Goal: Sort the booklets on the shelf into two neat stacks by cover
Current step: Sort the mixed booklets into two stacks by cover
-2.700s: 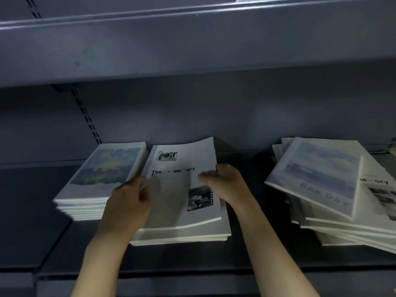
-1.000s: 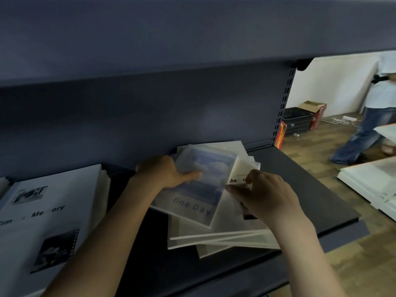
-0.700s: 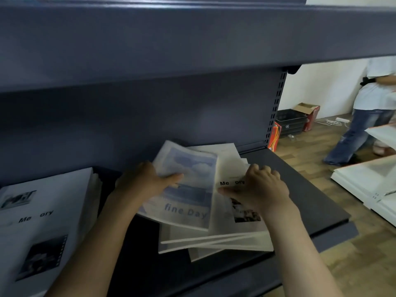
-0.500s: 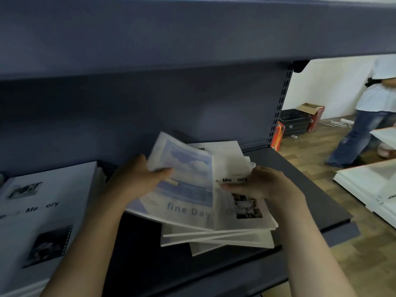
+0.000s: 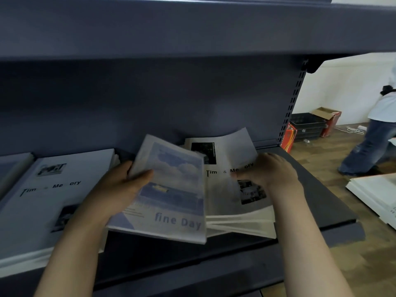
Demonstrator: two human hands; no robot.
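Booklet "fine Day" [image 5: 171, 189], lifted left of the mixed pile [image 5: 240, 219], is gripped by the left hand [image 5: 120, 189], long axis running away from the person; the right hand [image 5: 272, 172] presses the "Time & Memory" cover [image 5: 225, 189], fingers curled, grasp unclear.

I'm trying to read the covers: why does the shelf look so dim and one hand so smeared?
Head view: the upper grey metal shelf shades the booklets, while the white wall at right is bright. The right hand is motion-blurred; the left hand and its blue "fine Day" booklet are softer than sharp. Shelf edges bow from the wide lens.
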